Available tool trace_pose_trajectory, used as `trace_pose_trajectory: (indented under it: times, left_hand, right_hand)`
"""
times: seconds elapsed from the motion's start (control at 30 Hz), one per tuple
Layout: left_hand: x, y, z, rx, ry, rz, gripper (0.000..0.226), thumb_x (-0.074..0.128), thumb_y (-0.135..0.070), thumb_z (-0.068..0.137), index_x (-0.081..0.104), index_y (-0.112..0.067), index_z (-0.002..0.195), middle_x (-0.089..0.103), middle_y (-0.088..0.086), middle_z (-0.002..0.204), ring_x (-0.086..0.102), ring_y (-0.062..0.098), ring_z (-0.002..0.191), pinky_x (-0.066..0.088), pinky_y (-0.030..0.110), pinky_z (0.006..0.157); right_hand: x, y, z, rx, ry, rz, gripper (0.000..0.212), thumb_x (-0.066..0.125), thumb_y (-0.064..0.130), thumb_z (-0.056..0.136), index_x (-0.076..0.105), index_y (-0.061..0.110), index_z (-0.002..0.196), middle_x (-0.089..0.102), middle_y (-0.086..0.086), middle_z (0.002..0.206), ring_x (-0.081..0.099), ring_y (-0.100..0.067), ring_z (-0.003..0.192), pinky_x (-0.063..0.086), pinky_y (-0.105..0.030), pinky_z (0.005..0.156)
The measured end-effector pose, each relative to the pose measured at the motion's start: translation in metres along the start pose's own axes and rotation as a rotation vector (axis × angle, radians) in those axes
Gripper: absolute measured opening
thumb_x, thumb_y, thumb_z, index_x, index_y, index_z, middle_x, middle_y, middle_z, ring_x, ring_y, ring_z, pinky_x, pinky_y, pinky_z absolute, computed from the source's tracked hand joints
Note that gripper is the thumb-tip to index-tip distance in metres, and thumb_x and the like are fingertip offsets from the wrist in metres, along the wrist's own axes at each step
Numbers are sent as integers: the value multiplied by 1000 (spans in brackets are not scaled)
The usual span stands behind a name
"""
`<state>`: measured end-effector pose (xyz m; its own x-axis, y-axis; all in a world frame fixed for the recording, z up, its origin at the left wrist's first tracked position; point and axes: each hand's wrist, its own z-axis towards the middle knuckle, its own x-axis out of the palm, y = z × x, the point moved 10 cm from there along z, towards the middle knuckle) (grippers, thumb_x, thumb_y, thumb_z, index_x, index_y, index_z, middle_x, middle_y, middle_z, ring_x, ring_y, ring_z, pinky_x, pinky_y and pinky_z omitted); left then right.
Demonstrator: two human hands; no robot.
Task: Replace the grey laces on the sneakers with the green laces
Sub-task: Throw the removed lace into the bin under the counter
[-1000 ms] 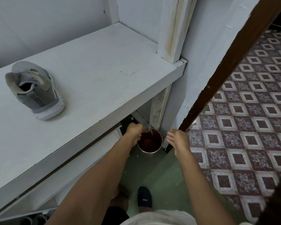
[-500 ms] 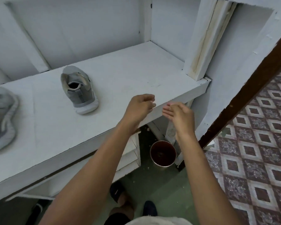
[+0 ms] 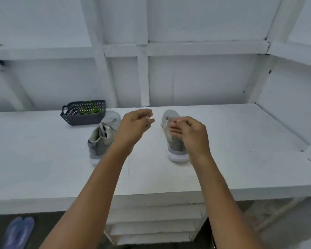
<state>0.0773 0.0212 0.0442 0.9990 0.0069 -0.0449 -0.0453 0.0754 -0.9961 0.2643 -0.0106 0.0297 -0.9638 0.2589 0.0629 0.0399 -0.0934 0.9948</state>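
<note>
Head view: hands arrive over the sneakers, green laces not yet picked up

Head camera looks down on a white desk (image 3: pixel 241 141). Two grey sneakers stand near its middle. The left sneaker (image 3: pixel 102 142) sits at about 10 o'clock from centre and its grey laces (image 3: pixel 104 127) are threaded. The right sneaker (image 3: pixel 176 146) is at about 2 o'clock, heel toward the person and tongue raised; whether it carries a lace cannot be told. The green laces (image 3: pixel 87 108) lie in a dark basket (image 3: pixel 79 120) at 11 o'clock, just behind the left sneaker.

The left hand (image 3: pixel 135 126) hovers between the sneakers, its grip loose, fingers lightly curled round nothing. The right hand (image 3: pixel 190 133) is in front of the right sneaker with its fingers (image 3: pixel 175 130) curled toward the tongue. I cannot tell whether that grip has closed on the tongue or only hovers by it.

Judging by this, the step in hand is taking up a sneaker to work on, and the task looks early to midway. The next move likely calls for steadying one sneaker and then either unthreading grey lace or reaching to 11 o'clock for a green one.

Bare desk runs wide toward 3 o'clock and toward 8 o'clock. A white framed wall (image 3: pixel 205 78) closes the far side at 12 o'clock. The near desk edge lies well apart from both sneakers, so neither seems likely to slip off. Blue slippers (image 3: pixel 18 230) lie on the floor at 7 o'clock.
</note>
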Motion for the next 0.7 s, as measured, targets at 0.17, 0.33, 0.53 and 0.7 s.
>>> trace_pose_trajectory:
  times: [0.17,0.33,0.53,0.7]
  left_hand:
    - [-93,-2,44,46,-77,173,27,50,1,96,68,-14,109,71,5,111,69,18,105,54,35,97]
    - [-181,25,92,-36,-121,444,21,61,-5,91,70,-14,108,71,1,106,67,19,96,55,40,92]
    - [-200,90,113,-248,249,829,51,73,-22,86,55,-22,134,58,0,126,59,18,105,53,32,85]
    - [-185,105,118,-138,320,991,46,72,-29,82,57,-25,126,65,1,118,61,21,100,54,35,85]
  right_hand:
    - [86,-11,32,26,81,1,15,54,11,95,69,13,92,73,-5,89,70,-20,78,58,-33,74]
    - [167,-41,59,65,187,-184,9,61,17,91,68,21,96,70,2,94,68,-15,78,57,-31,66]
    - [230,-97,71,167,399,-495,42,74,39,82,60,26,120,61,11,114,62,-13,100,53,-30,79]
    - [255,-107,71,107,426,-622,39,73,22,79,61,26,116,59,3,120,61,-18,103,51,-35,90]
